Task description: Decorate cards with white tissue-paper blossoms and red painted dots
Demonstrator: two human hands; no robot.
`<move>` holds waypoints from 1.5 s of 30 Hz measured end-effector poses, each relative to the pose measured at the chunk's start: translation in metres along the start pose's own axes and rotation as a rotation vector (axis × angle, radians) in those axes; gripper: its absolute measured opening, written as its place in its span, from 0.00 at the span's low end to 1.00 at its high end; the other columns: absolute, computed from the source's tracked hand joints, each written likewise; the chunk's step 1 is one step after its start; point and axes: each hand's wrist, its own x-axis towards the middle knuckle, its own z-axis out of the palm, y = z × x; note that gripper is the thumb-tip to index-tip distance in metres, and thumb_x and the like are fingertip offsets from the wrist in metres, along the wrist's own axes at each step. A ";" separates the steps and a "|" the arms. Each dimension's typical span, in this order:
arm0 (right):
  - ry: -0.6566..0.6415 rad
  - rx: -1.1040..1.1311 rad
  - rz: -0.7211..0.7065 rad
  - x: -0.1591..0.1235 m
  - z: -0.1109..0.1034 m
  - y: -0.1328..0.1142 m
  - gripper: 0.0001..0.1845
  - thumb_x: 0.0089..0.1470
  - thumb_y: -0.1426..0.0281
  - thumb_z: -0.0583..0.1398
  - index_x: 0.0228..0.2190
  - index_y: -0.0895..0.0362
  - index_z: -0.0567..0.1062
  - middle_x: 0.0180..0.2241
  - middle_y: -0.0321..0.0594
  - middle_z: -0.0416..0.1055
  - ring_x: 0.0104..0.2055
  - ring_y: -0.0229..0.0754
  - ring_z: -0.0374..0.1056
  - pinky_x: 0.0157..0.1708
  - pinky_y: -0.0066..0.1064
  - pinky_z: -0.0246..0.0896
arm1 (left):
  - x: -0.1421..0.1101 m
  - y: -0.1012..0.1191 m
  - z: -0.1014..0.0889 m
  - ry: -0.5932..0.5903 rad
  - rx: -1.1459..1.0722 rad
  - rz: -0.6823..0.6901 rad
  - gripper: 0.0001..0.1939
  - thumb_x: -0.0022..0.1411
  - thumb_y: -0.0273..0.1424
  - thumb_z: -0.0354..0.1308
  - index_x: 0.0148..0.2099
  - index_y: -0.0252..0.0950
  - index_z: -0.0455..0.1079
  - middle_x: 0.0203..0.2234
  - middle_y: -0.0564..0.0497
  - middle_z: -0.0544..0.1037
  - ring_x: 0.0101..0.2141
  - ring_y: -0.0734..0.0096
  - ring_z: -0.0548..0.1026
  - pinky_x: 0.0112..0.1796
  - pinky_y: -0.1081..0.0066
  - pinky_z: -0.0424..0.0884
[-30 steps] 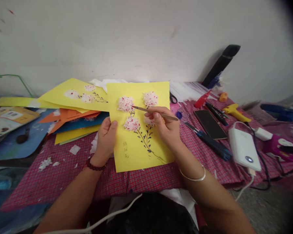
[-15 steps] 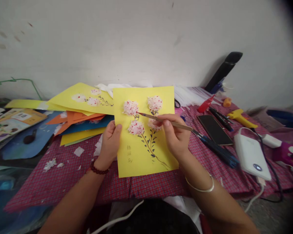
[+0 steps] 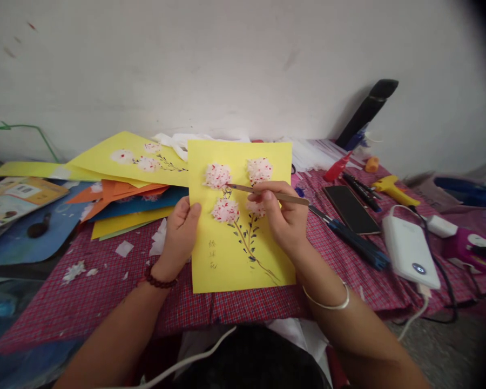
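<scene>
My left hand (image 3: 182, 229) grips the left edge of a yellow sheet of paper (image 3: 227, 270), thumb in front, other fingers partly hidden behind it. On the sheet are fluffy white flower heads speckled with red (image 3: 225, 210), brown stems with dark blue leaves, and handwriting at lower left. In my right hand (image 3: 285, 219) is a slim brown paintbrush (image 3: 294, 199), pinched between thumb and fingers. Its dark tip points left, at the lower edge of the upper left flower. Part of the lower right flower is behind my right hand.
Left lie another flower sheet (image 3: 135, 162), orange paper (image 3: 115, 195) and white scraps (image 3: 73, 272) on the checked cloth (image 3: 109, 302). Right are a phone (image 3: 351, 209), blue-handled tool (image 3: 358, 245), red bottle (image 3: 337, 167), yellow glue gun (image 3: 395, 190) and cabled power bank (image 3: 411, 248).
The view has shifted slightly, so the table things sit a little farther left. The brush tip stays near the upper left flower, and the brush lies at a slightly flatter angle.
</scene>
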 end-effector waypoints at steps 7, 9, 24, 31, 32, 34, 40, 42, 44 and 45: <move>0.281 0.087 0.062 0.021 -0.026 0.004 0.11 0.65 0.62 0.56 0.33 0.52 0.74 0.24 0.31 0.70 0.24 0.35 0.70 0.30 0.31 0.66 | 0.007 -0.004 -0.001 0.032 -0.047 -0.066 0.12 0.57 0.36 0.64 0.42 0.38 0.72 0.33 0.49 0.82 0.36 0.60 0.81 0.33 0.66 0.79; 0.400 0.053 0.101 0.033 -0.048 0.024 0.13 0.64 0.61 0.54 0.30 0.52 0.72 0.22 0.30 0.67 0.21 0.34 0.66 0.27 0.30 0.63 | 0.011 -0.002 -0.002 0.072 -0.040 -0.061 0.12 0.56 0.34 0.65 0.42 0.37 0.73 0.33 0.50 0.82 0.35 0.60 0.81 0.33 0.66 0.80; 0.059 -0.554 0.548 0.037 -0.117 0.109 0.11 0.59 0.70 0.54 0.26 0.56 0.71 0.20 0.35 0.69 0.25 0.40 0.65 0.31 0.32 0.57 | 0.022 0.002 -0.022 0.146 0.052 -0.005 0.07 0.60 0.32 0.64 0.42 0.40 0.75 0.31 0.56 0.83 0.36 0.57 0.81 0.31 0.63 0.82; 0.090 -0.501 0.510 0.036 -0.112 0.097 0.11 0.56 0.69 0.55 0.24 0.56 0.72 0.19 0.36 0.69 0.23 0.40 0.65 0.28 0.33 0.57 | 0.020 0.003 -0.009 0.176 -0.022 -0.024 0.12 0.53 0.31 0.65 0.41 0.36 0.74 0.32 0.49 0.83 0.31 0.61 0.81 0.29 0.68 0.79; 0.178 -0.405 0.459 0.037 -0.110 0.092 0.10 0.56 0.69 0.55 0.25 0.56 0.73 0.19 0.35 0.69 0.22 0.40 0.65 0.27 0.33 0.57 | 0.020 0.003 -0.008 0.170 -0.037 -0.026 0.12 0.52 0.31 0.65 0.41 0.35 0.74 0.33 0.48 0.83 0.31 0.61 0.81 0.28 0.68 0.79; 0.358 -0.178 0.338 0.040 -0.102 0.076 0.10 0.58 0.68 0.55 0.26 0.55 0.73 0.18 0.33 0.66 0.20 0.38 0.63 0.25 0.32 0.57 | 0.018 0.003 -0.006 0.148 -0.055 -0.029 0.13 0.52 0.31 0.65 0.41 0.35 0.73 0.33 0.48 0.83 0.31 0.62 0.81 0.28 0.69 0.78; 0.347 0.235 0.146 0.024 -0.052 0.018 0.08 0.60 0.70 0.57 0.28 0.54 0.74 0.22 0.32 0.67 0.20 0.34 0.62 0.22 0.29 0.57 | 0.010 0.005 -0.004 0.110 -0.041 -0.021 0.10 0.55 0.34 0.65 0.39 0.36 0.71 0.29 0.51 0.81 0.25 0.68 0.78 0.26 0.70 0.76; 0.186 0.239 0.151 0.012 -0.035 0.005 0.08 0.62 0.68 0.58 0.32 0.54 0.76 0.23 0.33 0.70 0.23 0.35 0.66 0.26 0.30 0.63 | 0.008 0.006 -0.004 0.110 -0.038 -0.019 0.10 0.55 0.34 0.65 0.38 0.36 0.70 0.28 0.52 0.80 0.23 0.71 0.76 0.25 0.71 0.75; 0.047 0.212 0.155 -0.001 -0.024 -0.004 0.08 0.63 0.68 0.58 0.36 0.53 0.78 0.25 0.34 0.73 0.27 0.37 0.70 0.30 0.32 0.67 | 0.007 0.007 -0.003 0.107 -0.040 -0.023 0.10 0.55 0.34 0.65 0.38 0.36 0.70 0.27 0.52 0.80 0.21 0.72 0.75 0.24 0.72 0.74; -0.009 0.197 0.154 -0.006 -0.021 -0.006 0.08 0.63 0.68 0.58 0.37 0.53 0.78 0.26 0.35 0.75 0.29 0.38 0.72 0.32 0.32 0.68 | 0.007 0.008 -0.003 0.106 -0.042 -0.027 0.10 0.55 0.34 0.65 0.38 0.36 0.70 0.26 0.53 0.79 0.21 0.72 0.74 0.23 0.72 0.74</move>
